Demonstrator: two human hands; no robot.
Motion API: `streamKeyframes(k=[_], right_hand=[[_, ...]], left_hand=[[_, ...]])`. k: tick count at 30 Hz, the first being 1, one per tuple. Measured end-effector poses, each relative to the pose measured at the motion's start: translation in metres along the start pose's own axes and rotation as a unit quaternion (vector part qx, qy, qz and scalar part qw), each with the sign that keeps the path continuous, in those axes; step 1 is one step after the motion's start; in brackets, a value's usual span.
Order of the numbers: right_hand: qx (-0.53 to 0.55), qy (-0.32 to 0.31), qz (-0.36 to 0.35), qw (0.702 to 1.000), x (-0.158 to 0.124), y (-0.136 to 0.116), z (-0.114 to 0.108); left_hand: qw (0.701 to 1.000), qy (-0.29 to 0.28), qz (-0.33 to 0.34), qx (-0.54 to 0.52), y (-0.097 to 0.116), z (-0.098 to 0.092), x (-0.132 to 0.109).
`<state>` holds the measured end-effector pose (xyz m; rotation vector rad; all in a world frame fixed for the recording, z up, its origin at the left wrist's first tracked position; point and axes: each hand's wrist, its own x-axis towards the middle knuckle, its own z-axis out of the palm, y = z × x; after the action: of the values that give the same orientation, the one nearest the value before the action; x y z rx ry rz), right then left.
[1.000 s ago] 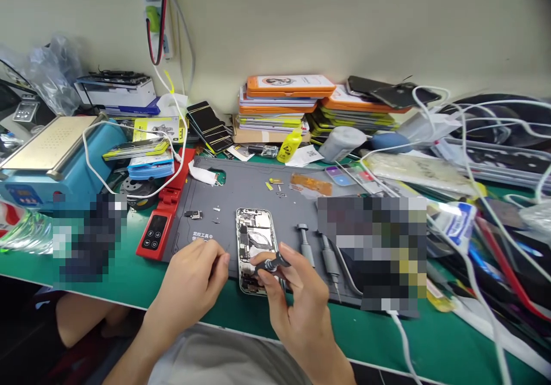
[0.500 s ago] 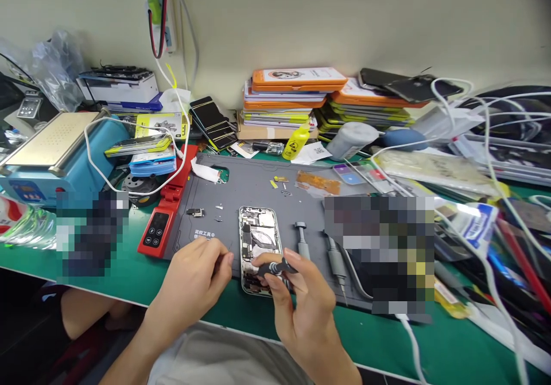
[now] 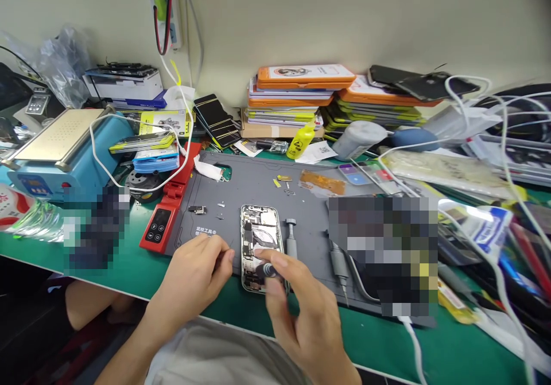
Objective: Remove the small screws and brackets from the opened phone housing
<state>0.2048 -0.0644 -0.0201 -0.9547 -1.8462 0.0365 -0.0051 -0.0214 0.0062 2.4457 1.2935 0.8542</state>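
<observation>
An opened phone (image 3: pixel 259 233) lies face down on the grey work mat (image 3: pixel 249 190), its inner parts showing. My right hand (image 3: pixel 301 310) pinches a small screwdriver (image 3: pixel 267 271) by its round dark cap, tip down over the phone's lower end. My left hand (image 3: pixel 193 276) rests on the mat just left of the phone, fingers curled together against the phone's edge; I cannot make out anything in them. Two more screwdrivers (image 3: pixel 291 238) (image 3: pixel 340 264) lie on the mat right of the phone. Tiny screws and a small part (image 3: pixel 198 209) sit on the mat to the upper left.
A red device (image 3: pixel 161 221) lies left of the mat, a blue heating station (image 3: pixel 51 155) further left. Stacks of orange and yellow boxes (image 3: pixel 297 95) line the wall. A yellow bottle (image 3: pixel 300 139), white cables (image 3: pixel 486 161) and loose packaging crowd the right side.
My right hand has turned the screwdriver more upright over the phone's lower end. One of the loose screwdrivers now lies closer to the phone. The view has shifted slightly.
</observation>
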Motion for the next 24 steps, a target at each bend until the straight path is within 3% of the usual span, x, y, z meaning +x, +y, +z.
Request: streamKeyframes(k=[11,18,24], right_hand=[[-0.023,0.020,0.011,0.999,0.0006,-0.0012,0.0023],[-0.028,0.051,0.082,0.995,-0.0012,-0.0051,0.0062],[0.108,0.093,0.105,0.984,0.0007,-0.0064,0.0076]], left_hand=[[1.000,-0.007,0.009,0.003,-0.0003,-0.0004,0.0007],[0.996,-0.006,0.069,-0.052,-0.0023,-0.0047,0.0002],[0.992,-0.012,0.119,-0.044,-0.0030,-0.0059,0.0010]])
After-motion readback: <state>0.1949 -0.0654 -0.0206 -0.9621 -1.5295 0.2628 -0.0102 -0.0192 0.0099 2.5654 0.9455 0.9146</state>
